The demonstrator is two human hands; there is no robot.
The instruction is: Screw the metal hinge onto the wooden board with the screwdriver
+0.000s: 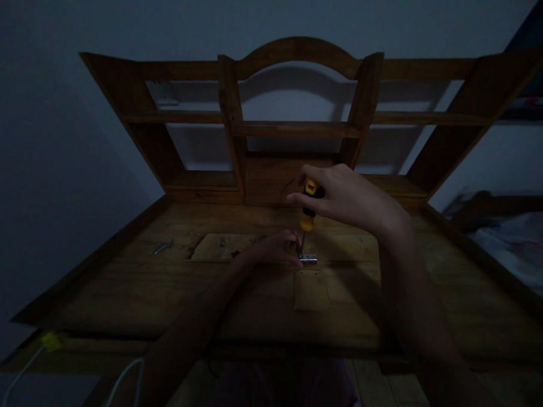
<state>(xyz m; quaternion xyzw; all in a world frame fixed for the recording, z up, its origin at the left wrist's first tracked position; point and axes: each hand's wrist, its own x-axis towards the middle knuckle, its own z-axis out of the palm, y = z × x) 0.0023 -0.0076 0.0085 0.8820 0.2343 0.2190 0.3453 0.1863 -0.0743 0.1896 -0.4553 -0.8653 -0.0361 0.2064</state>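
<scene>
Screwdriver (306,223), one: yellow and black handle, slender dark shaft, slightly tilted, standing over the desk (259,324), its tip at the left end of the metal fitting. My right hand (349,194): fingers clamped on the handle. Metal fitting (309,259), one: small, silvery, shiny, lying at the near edge of the long pale board (345,246). My left hand (273,248): fingers curled at the fitting's left end; whether they grip it, I cannot tell. Square wooden piece (311,292), one: two dark marks along its far edge, just nearer me.
</scene>
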